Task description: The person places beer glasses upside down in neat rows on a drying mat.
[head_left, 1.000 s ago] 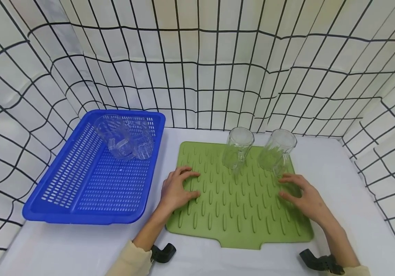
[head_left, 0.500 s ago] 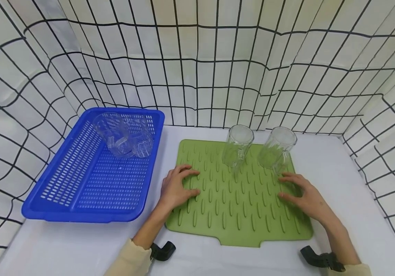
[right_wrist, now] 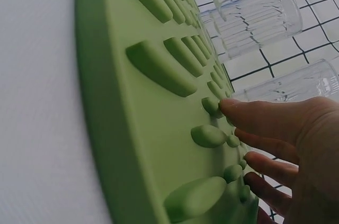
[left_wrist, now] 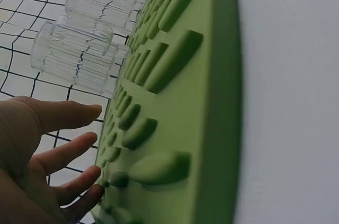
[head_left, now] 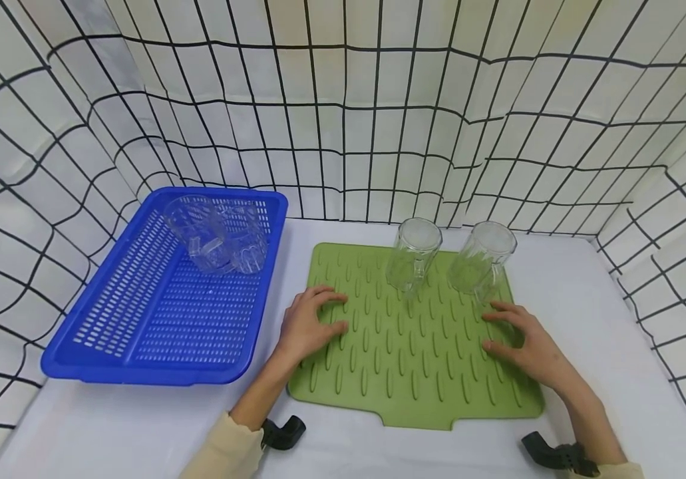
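Observation:
A green ridged drying mat (head_left: 402, 359) lies flat on the white surface. Two clear glass mugs stand upside down along its far edge: one glass mug (head_left: 416, 249) near the middle, another glass mug (head_left: 486, 251) at the right corner. My left hand (head_left: 309, 324) is over the mat's left side, fingers spread and relaxed, holding nothing. Over the right side is my right hand (head_left: 525, 344), likewise loose and holding nothing, just nearer than the right mug. In the right wrist view the thumb and fingertips (right_wrist: 233, 108) are close to the mat's ridges; contact is hard to tell.
To the left sits a blue perforated plastic basket (head_left: 157, 376). Inside its far end lie clear glass mugs (head_left: 207, 243), tipped over and overlapping. A white backdrop with a black grid (head_left: 343, 106) rises behind and at both sides.

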A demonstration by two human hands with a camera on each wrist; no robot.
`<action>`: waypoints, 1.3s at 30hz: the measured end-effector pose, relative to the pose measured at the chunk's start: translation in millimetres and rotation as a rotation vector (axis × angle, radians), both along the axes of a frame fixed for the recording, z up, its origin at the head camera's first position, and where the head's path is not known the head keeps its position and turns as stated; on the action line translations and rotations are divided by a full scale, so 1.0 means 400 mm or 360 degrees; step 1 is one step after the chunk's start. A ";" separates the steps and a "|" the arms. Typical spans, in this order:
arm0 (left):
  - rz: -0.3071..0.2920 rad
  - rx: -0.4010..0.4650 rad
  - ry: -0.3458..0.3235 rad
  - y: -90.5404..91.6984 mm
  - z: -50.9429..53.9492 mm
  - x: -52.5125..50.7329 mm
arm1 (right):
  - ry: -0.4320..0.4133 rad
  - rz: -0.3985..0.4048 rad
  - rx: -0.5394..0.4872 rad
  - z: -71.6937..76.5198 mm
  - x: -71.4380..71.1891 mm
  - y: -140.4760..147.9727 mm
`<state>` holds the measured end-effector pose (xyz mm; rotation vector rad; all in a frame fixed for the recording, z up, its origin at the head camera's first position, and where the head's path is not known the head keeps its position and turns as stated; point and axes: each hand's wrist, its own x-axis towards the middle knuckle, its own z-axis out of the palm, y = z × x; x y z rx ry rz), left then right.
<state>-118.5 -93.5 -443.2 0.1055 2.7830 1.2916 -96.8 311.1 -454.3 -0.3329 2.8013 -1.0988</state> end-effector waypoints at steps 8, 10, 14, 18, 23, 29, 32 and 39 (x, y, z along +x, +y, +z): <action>0.0024 0.0095 0.0010 0.012 0.038 -0.012 | 0.0014 -0.0005 -0.0003 0.001 0.007 -0.003; 0.0027 0.0133 0.0003 0.016 0.045 -0.016 | 0.0015 -0.0008 -0.0001 0.001 0.006 -0.005; 0.0026 0.0205 0.0037 0.022 0.055 -0.021 | 0.0017 -0.0016 0.0018 0.000 0.004 -0.008; 0.0055 0.0265 0.0121 0.028 0.068 -0.024 | 0.0026 -0.0015 0.0022 -0.001 0.004 -0.009; 0.0098 0.0349 0.0188 0.029 0.101 -0.020 | 0.0032 -0.0018 0.0019 -0.001 0.005 -0.010; 0.0099 0.0473 0.0219 0.019 0.159 -0.017 | 0.0026 -0.0019 0.0038 -0.004 0.004 -0.013; 0.0086 0.0516 0.0232 0.019 0.179 -0.020 | 0.0036 -0.0024 0.0046 -0.005 0.003 -0.010; 0.0097 0.0522 0.0199 0.026 0.205 -0.023 | 0.0024 -0.0025 0.0035 -0.008 0.003 -0.005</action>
